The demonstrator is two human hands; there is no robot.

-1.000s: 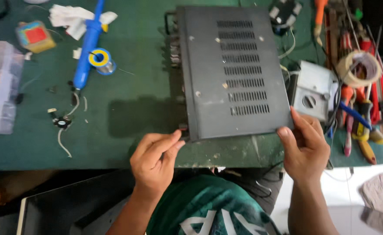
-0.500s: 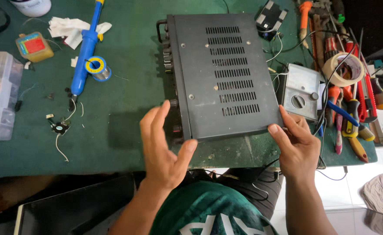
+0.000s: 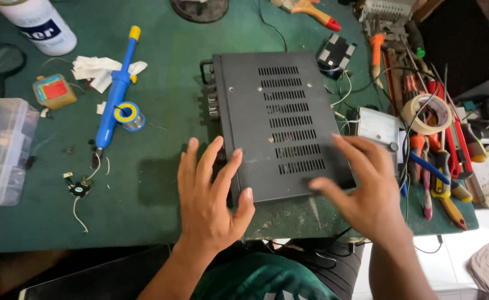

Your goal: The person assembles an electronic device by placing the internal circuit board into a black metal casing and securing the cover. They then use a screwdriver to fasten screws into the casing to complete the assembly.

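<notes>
A black metal device case (image 3: 280, 119) with rows of vent slots lies on the green work table (image 3: 161, 66), knobs on its left side. My left hand (image 3: 208, 194) lies flat with fingers spread on the case's near left corner. My right hand (image 3: 361, 189) hovers, slightly blurred, over the near right corner with fingers apart and nothing held.
A blue desoldering pump (image 3: 113, 94), solder spool (image 3: 128, 115), paper scraps (image 3: 97, 68) and a clear plastic box (image 3: 2, 150) lie left. A white bottle (image 3: 36, 22) stands far left. Pliers, screwdrivers (image 3: 436, 183), a tape roll (image 3: 428, 114) and wires crowd the right edge.
Both hands left the case's near edge grip: the left now rests flat on top, the right lifted above the right corner. The view moved closer.
</notes>
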